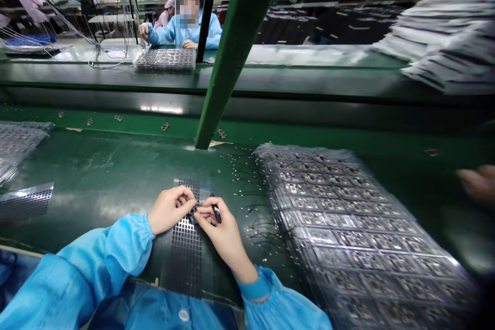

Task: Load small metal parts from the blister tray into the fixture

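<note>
My left hand (170,210) pinches a small dark electronic part (192,215) between thumb and fingers. On the part's other side, my right hand (223,229) has its fingertips closed against it. A slim black tool (216,212) with a white mark is tucked in the right fingers; its tip is hidden. Beneath both hands lies a clear sheet with rows of small black stickers (186,250), flat on the green bench (116,165). The fingers cover much of the small part, so its exact kind cannot be made out.
At right stands a stack of clear trays of small circuit boards (348,232), with thin black wires (253,211) along its left edge. More trays (19,144) and another sticker sheet (29,201) lie left. A green post (240,46) rises ahead. A co-worker's blurred hand (479,183) shows right.
</note>
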A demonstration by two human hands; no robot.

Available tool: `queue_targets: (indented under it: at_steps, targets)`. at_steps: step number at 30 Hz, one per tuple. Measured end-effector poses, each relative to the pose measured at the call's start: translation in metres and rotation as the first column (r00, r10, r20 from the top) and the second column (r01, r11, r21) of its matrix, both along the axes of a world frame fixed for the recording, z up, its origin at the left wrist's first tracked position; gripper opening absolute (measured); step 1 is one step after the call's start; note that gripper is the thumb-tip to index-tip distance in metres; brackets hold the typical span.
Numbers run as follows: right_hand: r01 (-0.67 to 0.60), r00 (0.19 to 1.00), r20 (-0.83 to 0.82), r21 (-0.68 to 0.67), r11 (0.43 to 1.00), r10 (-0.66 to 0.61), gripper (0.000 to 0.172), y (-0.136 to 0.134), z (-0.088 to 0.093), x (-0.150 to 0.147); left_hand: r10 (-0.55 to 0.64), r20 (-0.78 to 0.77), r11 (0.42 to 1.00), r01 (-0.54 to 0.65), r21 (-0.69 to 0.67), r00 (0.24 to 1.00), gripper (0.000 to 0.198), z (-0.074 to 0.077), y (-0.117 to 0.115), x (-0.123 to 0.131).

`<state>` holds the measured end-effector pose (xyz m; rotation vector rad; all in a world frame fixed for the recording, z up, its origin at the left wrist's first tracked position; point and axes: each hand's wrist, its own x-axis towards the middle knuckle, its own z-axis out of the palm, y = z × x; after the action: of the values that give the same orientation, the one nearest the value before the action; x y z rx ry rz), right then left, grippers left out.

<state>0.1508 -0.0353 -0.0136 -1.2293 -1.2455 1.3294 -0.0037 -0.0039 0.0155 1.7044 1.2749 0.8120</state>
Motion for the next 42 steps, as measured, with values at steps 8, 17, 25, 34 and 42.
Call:
queue_targets:
  at_steps: [8, 17, 25, 34, 42]
  targets:
    - [0.046, 0.998, -0.039, -0.013, 0.999, -0.046, 0.028, 0.002, 0.002, 0.000, 0.007, 0.013, 0.997, -0.006, -0.074, 1.000, 0.011, -0.002, 0.000, -0.001]
    - [0.086, 0.993, -0.076, -0.010, 0.996, -0.087, 0.030, 0.002, 0.008, -0.001, 0.013, 0.040, 0.998, -0.011, -0.064, 0.999, 0.011, -0.005, 0.000, -0.003]
    - [0.084, 0.995, -0.060, -0.003, 0.996, -0.084, 0.022, 0.003, 0.010, 0.000, -0.088, -0.017, 0.996, 0.088, 0.010, 0.996, 0.008, 0.002, -0.003, -0.004]
    - [0.119, 0.993, 0.020, 0.072, 0.990, -0.120, 0.019, -0.001, 0.008, -0.002, -0.072, -0.052, 0.992, 0.066, -0.108, 0.996, 0.012, 0.000, -0.001, 0.000]
    - [0.188, 0.981, -0.054, 0.033, 0.982, -0.186, 0.025, 0.000, 0.009, 0.009, -0.031, 0.031, 0.970, 0.038, -0.242, 0.999, 0.017, 0.000, 0.005, -0.003]
